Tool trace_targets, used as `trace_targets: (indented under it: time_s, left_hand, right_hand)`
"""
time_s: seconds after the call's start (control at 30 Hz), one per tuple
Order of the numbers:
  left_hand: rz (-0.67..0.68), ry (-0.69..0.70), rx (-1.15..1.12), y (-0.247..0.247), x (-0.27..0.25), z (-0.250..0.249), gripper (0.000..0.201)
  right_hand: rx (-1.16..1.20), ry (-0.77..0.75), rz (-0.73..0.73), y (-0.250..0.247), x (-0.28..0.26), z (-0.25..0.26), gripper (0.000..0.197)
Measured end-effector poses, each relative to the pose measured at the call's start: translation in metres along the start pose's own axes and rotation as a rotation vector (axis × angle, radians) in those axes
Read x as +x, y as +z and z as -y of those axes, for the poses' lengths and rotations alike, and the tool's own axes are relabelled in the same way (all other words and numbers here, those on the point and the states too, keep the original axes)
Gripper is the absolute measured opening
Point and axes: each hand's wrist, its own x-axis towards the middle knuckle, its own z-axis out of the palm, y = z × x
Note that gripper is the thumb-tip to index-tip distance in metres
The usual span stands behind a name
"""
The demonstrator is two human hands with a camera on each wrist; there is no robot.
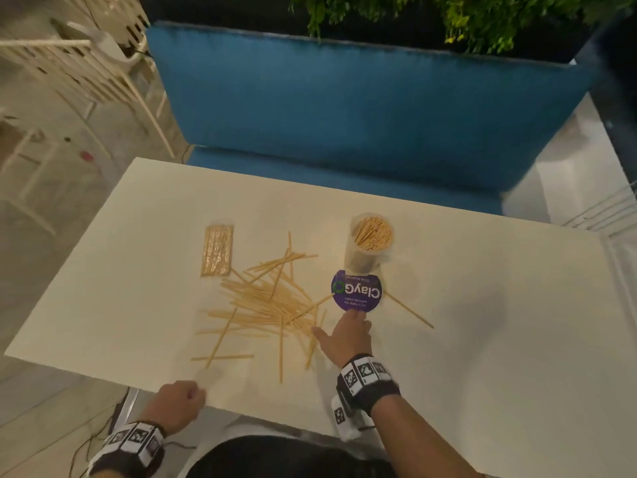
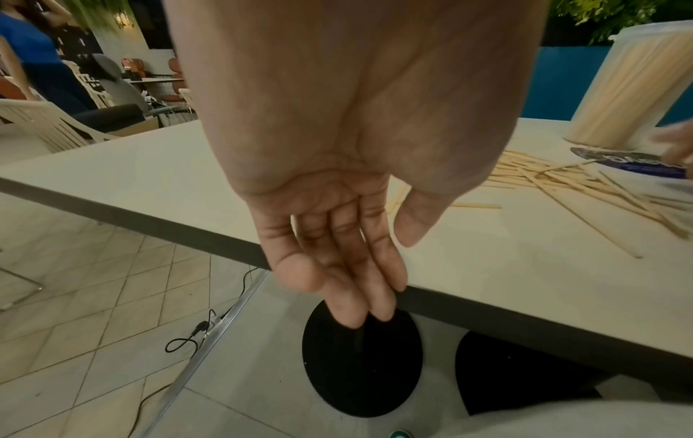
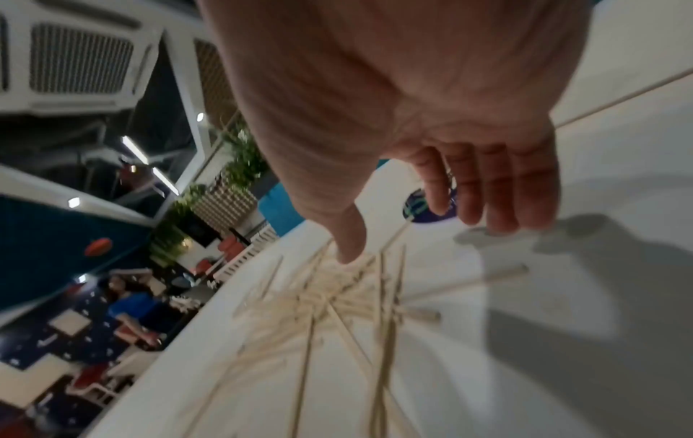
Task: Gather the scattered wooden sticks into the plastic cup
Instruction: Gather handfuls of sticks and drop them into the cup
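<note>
Right hand [image 1: 346, 334] flat, fingers spread and relaxed, holding nothing, hovering at the right edge of the scattered wooden sticks [image 1: 265, 300], fingertips near the purple lid [image 1: 356, 290]. Left hand [image 1: 179, 407] at the near bench [image 1: 482, 305] edge, fingers loosely hanging, empty. Plastic cup [image 1: 370, 243] stands upright just beyond the lid, already packed with sticks. Most loose sticks left on the bench; one stray stick [image 1: 408, 310] lies right of the lid. Wrapped stick packet [image 1: 217, 250] sits left, unopened as far as visible. Task looks early-to-mid. Lid reads "ClayGo"; smaller print illegible.
</note>
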Motion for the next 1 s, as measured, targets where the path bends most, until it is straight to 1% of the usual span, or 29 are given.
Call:
trace_targets:
  time_s: [0.03,0.07,0.1,0.13,0.2,0.3,0.33,0.4,0.47,0.57,0.63,0.7,0.77,0.87,0.93,1.0]
  left_hand:
    - [-0.003,0.009,0.004,-0.002,-0.002,-0.003,0.032]
    - [-0.011,0.021,0.013,-0.004,-0.003,-0.006,0.031]
    - [-0.023,0.036,0.028,-0.006,-0.002,-0.009,0.030]
    - [-0.033,0.058,0.046,-0.009,0.000,-0.012,0.030]
    - [-0.043,0.105,0.070,-0.016,0.008,-0.018,0.030]
    - [-0.045,0.209,0.098,-0.032,0.029,-0.032,0.027]
    - [-0.041,0.258,0.121,-0.038,0.038,-0.037,0.027]
    - [-0.022,0.345,0.144,-0.049,0.055,-0.048,0.026]
    - [-0.006,0.408,0.164,-0.060,0.073,-0.054,0.025]
    - [0.011,0.493,0.222,-0.075,0.099,-0.053,0.025]
    - [0.041,0.556,0.282,-0.078,0.110,-0.051,0.026]
    - [0.071,0.610,0.336,-0.079,0.117,-0.050,0.026]
    - [0.084,0.643,0.354,-0.078,0.123,-0.049,0.025]
    - [0.073,0.679,0.356,-0.078,0.128,-0.047,0.022]
    - [0.063,0.689,0.340,-0.078,0.128,-0.045,0.022]
    - [0.063,0.695,0.330,-0.078,0.128,-0.044,0.020]
  right_hand:
    - [-0.020,0.024,0.014,0.011,-0.002,-0.003,0.089]
    - [-0.047,0.014,-0.003,0.019,-0.003,-0.004,0.092]
    - [-0.077,-0.013,-0.029,0.027,-0.004,-0.005,0.089]
    - [-0.106,-0.048,-0.060,0.033,-0.004,-0.005,0.083]
    - [-0.129,-0.124,-0.089,0.045,0.001,-0.001,0.064]
    - [-0.123,-0.223,-0.081,0.052,0.010,0.009,0.033]
    - [-0.121,-0.238,-0.084,0.053,0.013,0.013,0.026]
    - [-0.130,-0.240,-0.086,0.054,0.016,0.019,0.018]
    - [-0.166,-0.221,-0.104,0.054,0.018,0.027,0.017]
    - [-0.183,-0.201,-0.170,0.053,0.022,0.038,0.017]
    - [-0.175,-0.211,-0.266,0.050,0.022,0.050,0.015]
    - [-0.233,-0.250,-0.346,0.052,0.021,0.066,0.011]
    - [-0.301,-0.289,-0.346,0.058,0.019,0.084,0.010]
    - [-0.387,-0.343,-0.290,0.067,0.024,0.101,0.008]
    - [-0.417,-0.336,-0.269,0.064,0.028,0.105,0.018]
    - [-0.331,-0.315,-0.311,0.050,0.032,0.110,0.028]
